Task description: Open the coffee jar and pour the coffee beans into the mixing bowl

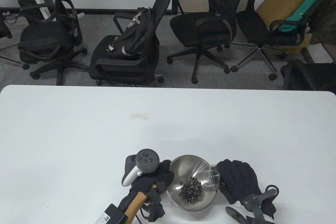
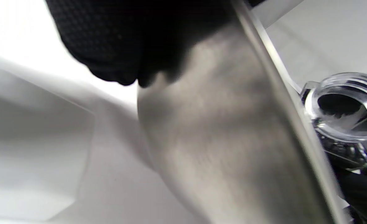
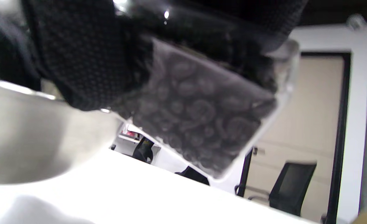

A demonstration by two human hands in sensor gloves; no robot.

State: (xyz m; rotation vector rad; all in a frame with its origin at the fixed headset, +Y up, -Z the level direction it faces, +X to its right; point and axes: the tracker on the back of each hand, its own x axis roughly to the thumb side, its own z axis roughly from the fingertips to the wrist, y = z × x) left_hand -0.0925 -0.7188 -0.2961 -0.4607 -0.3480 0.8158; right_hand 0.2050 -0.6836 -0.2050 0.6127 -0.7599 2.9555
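Bowl (image 1: 193, 186): near table (image 1: 78, 134) front edge; far side bare.
L hand (image 1: 152, 179): fingers on bowl rim.
R hand (image 1: 239, 182): grips tipped jar (image 1: 210, 178), mouth over rim.

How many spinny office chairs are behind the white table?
5 in the table view: one black office chair far left, one holding a black backpack, one in the middle, one with a tan cushion, one partly cut off at the right edge. More may be hidden.

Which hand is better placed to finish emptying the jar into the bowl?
Right. The right hand already grips the tilted jar with its mouth over the bowl; the left hand steadies the bowl's rim.
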